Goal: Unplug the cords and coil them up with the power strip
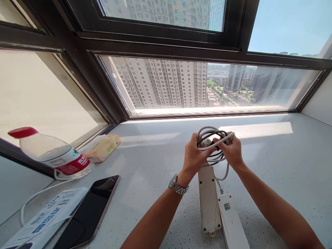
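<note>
Coiled white and black power cords (pixel 211 130) are held up between both of my hands, above the speckled sill. My left hand (pixel 195 155) grips the left side of the coil; a metal watch (pixel 178 184) is on that wrist. On the coil's right side, my right hand (pixel 231 149) is closed, its thumb and fingers around the cords. A grey plug and a black part show inside the loop, partly hidden by fingers. Below the hands lie a yellowed power strip (pixel 209 197) and a whiter power strip (pixel 232 219), side by side, with cords leading up from their far ends.
At left, a red-capped bottle (pixel 67 159) stands by the window frame, beside a tissue packet (pixel 103 148). Nearer are a dark-screened tablet or phone (pixel 90 211) and a white printed box (pixel 46 218) with a white cable (pixel 36 197). Windows border the sill (pixel 150 166) at the back.
</note>
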Demonstrator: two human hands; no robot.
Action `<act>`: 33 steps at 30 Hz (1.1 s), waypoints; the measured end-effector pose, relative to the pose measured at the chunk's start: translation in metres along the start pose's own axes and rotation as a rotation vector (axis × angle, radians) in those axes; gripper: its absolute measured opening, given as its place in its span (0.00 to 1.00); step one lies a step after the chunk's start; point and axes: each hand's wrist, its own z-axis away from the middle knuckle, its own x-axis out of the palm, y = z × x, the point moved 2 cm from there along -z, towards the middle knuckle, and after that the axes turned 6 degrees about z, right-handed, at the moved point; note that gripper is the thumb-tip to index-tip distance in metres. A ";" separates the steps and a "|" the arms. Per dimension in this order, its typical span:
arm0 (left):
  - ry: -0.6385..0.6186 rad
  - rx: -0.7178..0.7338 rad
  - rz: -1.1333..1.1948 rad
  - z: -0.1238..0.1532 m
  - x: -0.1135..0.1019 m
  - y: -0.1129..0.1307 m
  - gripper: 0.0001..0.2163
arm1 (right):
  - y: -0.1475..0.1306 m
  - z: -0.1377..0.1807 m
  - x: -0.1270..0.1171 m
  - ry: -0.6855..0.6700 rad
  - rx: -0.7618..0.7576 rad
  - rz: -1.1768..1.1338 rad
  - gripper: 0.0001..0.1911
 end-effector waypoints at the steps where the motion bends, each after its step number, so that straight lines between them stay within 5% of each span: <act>1: 0.024 0.002 0.002 0.000 0.000 -0.002 0.23 | -0.001 0.000 -0.001 -0.028 -0.020 0.033 0.16; 10: 0.035 -0.079 0.083 -0.002 0.003 -0.023 0.23 | -0.008 0.000 -0.009 0.017 -0.249 0.407 0.11; 22: 0.128 -0.110 0.087 -0.003 0.006 -0.036 0.21 | -0.011 0.000 -0.005 -0.155 -0.177 0.341 0.14; 25: 0.148 -0.097 0.095 -0.002 0.006 -0.036 0.21 | -0.013 0.004 -0.001 -0.103 -0.174 0.316 0.16; 29: 0.023 -0.087 0.121 0.000 0.007 -0.025 0.21 | -0.016 0.006 0.000 0.026 -0.202 0.259 0.10; 33: -0.120 -0.118 0.175 0.002 0.012 -0.017 0.21 | -0.014 0.007 0.001 0.051 -0.046 0.130 0.11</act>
